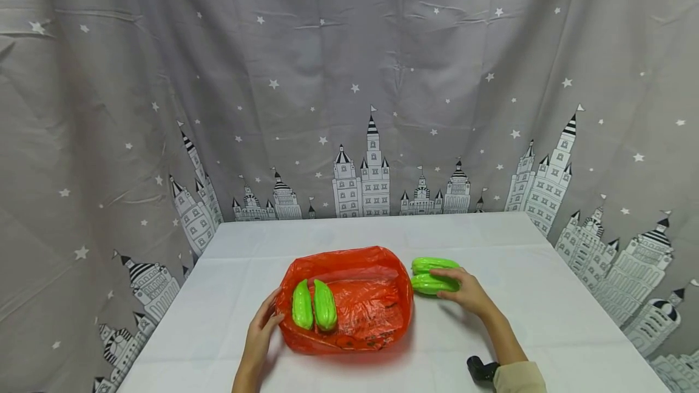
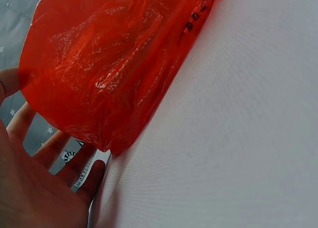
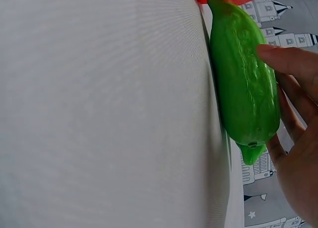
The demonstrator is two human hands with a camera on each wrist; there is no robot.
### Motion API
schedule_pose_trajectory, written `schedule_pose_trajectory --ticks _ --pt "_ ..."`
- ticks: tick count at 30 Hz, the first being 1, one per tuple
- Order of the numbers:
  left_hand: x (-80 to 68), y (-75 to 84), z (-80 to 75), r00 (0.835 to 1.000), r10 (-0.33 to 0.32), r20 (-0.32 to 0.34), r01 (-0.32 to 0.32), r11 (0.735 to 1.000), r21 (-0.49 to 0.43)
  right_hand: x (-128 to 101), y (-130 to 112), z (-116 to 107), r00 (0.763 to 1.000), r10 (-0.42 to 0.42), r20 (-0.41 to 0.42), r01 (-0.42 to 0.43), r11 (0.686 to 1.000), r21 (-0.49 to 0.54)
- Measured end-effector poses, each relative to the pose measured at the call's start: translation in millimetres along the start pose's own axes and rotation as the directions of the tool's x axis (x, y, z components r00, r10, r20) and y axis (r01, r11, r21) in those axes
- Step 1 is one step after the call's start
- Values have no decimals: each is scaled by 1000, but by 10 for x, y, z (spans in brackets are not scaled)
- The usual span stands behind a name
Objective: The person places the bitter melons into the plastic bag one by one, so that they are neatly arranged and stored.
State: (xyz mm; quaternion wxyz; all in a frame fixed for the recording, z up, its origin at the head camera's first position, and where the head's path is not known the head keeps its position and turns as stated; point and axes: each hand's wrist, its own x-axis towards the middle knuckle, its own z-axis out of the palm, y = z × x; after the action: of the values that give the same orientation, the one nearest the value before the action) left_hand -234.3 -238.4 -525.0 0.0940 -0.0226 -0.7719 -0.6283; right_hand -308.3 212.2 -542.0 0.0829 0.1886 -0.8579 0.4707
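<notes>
A red plastic bag (image 1: 377, 305) lies open like a tray in the middle of the white table (image 1: 546, 320). Two green bumpy gourds (image 1: 302, 305) (image 1: 325, 305) lie side by side in its left end. Two more green gourds lie on the table just right of the bag, one farther (image 1: 431, 264) and one nearer (image 1: 428, 284). My right hand (image 1: 454, 281) grips the nearer gourd (image 3: 246, 84), thumb (image 3: 280, 59) on top and fingers behind it. My left hand (image 1: 270, 315) rests open against the bag's left side (image 2: 104, 74), with its fingers (image 2: 54, 148) straight.
A grey curtain (image 1: 349, 108) printed with stars and castles hangs behind and around the table. A black wrist strap (image 1: 480, 370) shows on my right forearm. Bare tabletop lies in front of the bag and to its far right.
</notes>
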Motion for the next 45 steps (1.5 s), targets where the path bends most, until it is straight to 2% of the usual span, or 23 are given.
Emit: schedule_pose_trajectory --ticks 14,21,28,32,40,45 --pt "-1 14 8 1000 0 -6 0 1000 3 25 -8 12 998 -66 4 66 995 -76" --pt "-3 15 -4 1000 6 -3 -6 1000 -3 31 -17 40 999 -48 -2 47 989 -143" --pt "115 -340 -48 999 52 -13 -52 998 -18 41 -17 70 1000 -27 -13 23 976 -214" --pt "108 -327 -53 998 59 -12 -59 998 -16 37 -30 74 1000 3 -17 -6 973 -232" --pt "132 -339 -53 999 38 -7 -38 999 -16 18 -45 72 999 -2 -39 -7 971 -239" --pt "122 -335 -56 999 40 -8 -40 999 -14 -23 -64 83 998 21 -54 -32 978 -208"
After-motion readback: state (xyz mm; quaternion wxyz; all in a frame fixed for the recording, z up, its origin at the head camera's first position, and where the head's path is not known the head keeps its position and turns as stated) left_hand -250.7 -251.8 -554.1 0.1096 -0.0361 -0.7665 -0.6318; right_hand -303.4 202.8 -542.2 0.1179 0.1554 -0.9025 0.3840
